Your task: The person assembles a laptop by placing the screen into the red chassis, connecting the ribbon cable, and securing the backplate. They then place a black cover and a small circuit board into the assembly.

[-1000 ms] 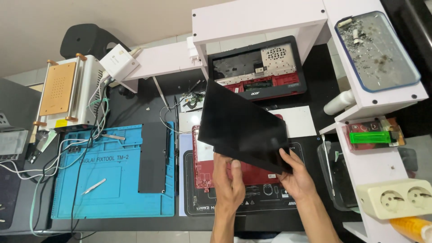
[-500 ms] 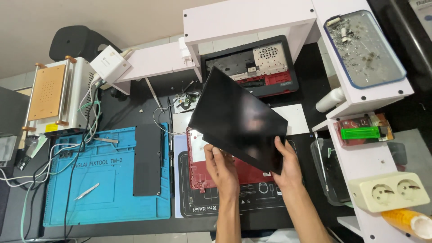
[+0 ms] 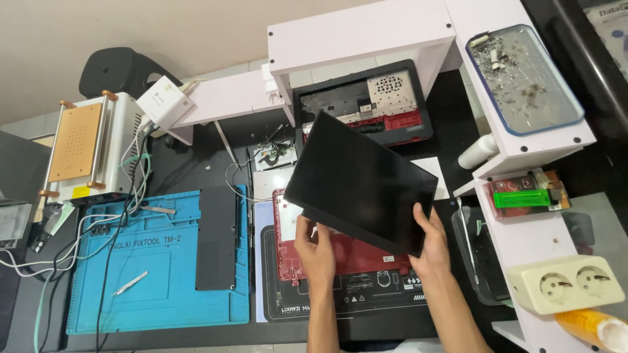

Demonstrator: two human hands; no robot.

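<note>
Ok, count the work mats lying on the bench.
2. A blue mat lies at the left with a black slab on it; a black mat sits under the red laptop shell, below the hands. More may be hidden under the clutter.

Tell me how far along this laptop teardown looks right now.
Done: a black and red shell lies apart at the back of the bench. In hand: the left hand and right hand hold the black screen panel tilted above the red base on the black mat. Left: the panel is not set down, and the base remains on the mat.
</note>
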